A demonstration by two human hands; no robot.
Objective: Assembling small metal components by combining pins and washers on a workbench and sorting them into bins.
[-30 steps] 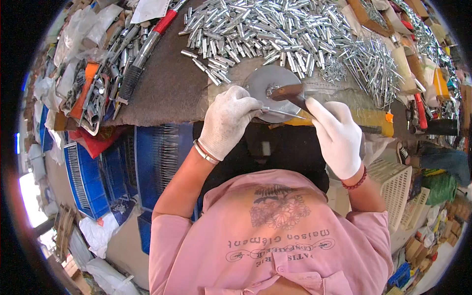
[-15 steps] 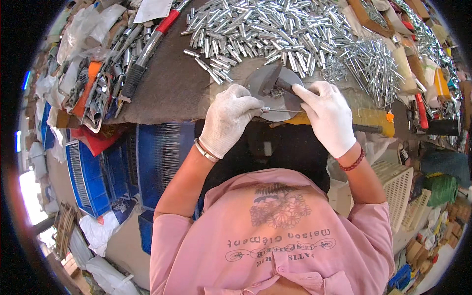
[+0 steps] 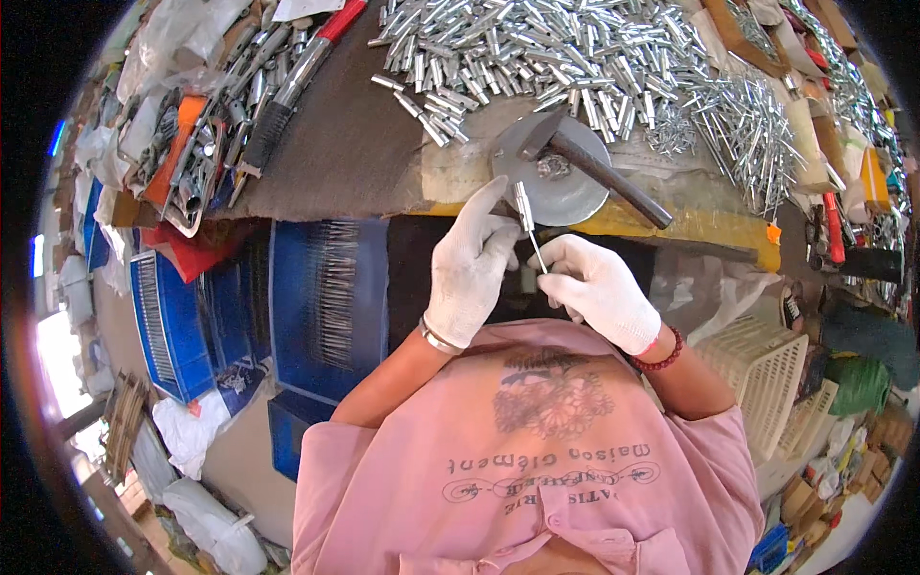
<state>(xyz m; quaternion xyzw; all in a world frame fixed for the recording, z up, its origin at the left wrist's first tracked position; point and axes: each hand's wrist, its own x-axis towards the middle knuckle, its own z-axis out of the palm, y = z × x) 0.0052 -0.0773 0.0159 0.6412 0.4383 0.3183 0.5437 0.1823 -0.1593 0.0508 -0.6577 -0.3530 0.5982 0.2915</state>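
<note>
- Now the hammer (image 3: 596, 172) is lying on the round metal disc (image 3: 561, 192) at the bench edge, its head resting near the disc's middle and its dark handle pointing off to the right; half a second ago the right hand was gripping it over the disc, so the striking seems to be over for this piece.
- Both gloved hands are drawing back from the disc toward the body, meeting just below the bench edge.
- The left hand (image 3: 470, 268) is pinching a small silver pin (image 3: 528, 222) near its thick top, fingers closed on it, one finger stretching up toward the disc.
- The right hand (image 3: 599, 287) is holding the pin's thin lower end, fingertips together around it.
- By my judgement the struck piece is being lifted away for checking or setting aside.
- Behind the disc, a large heap of silver tubes (image 3: 537, 48) is covering the bench, with blue crates (image 3: 316, 307) below on the left.
</note>
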